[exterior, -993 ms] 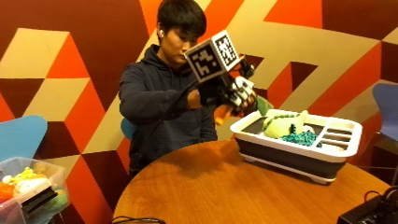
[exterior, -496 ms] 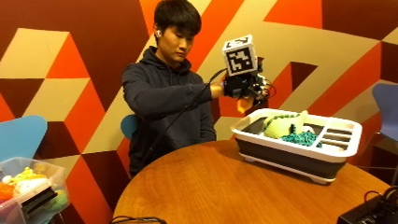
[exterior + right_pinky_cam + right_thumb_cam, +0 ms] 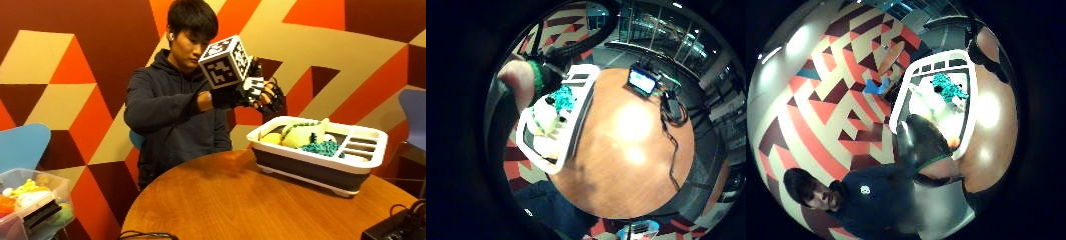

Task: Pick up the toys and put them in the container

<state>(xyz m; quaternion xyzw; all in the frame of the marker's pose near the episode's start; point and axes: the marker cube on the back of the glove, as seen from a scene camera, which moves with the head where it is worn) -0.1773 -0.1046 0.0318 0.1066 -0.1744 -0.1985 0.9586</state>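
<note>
In the outside view my gloved right hand (image 3: 257,95) is raised above the left end of the white and grey container (image 3: 301,161). Its fingers hang loosely curled and nothing shows in them. Inside the container lie a yellow-green plush toy (image 3: 303,134), a teal knobbly toy (image 3: 323,148) and an orange-yellow toy (image 3: 269,138) at the end below the hand. Both palm views look down on the container (image 3: 581,115) (image 3: 973,100) with the teal toy (image 3: 561,97) (image 3: 948,87) in it.
The container stands at the far right of a round wooden table (image 3: 226,200). A clear bin of toys (image 3: 30,202) sits low at the left beside a blue chair (image 3: 20,145). A black device (image 3: 393,230) with cables lies at the table's right front edge.
My hand swung right to the container with an orange toy hanging under it. That toy is gone from the hand now, and an orange-yellow toy lies in the container below.
</note>
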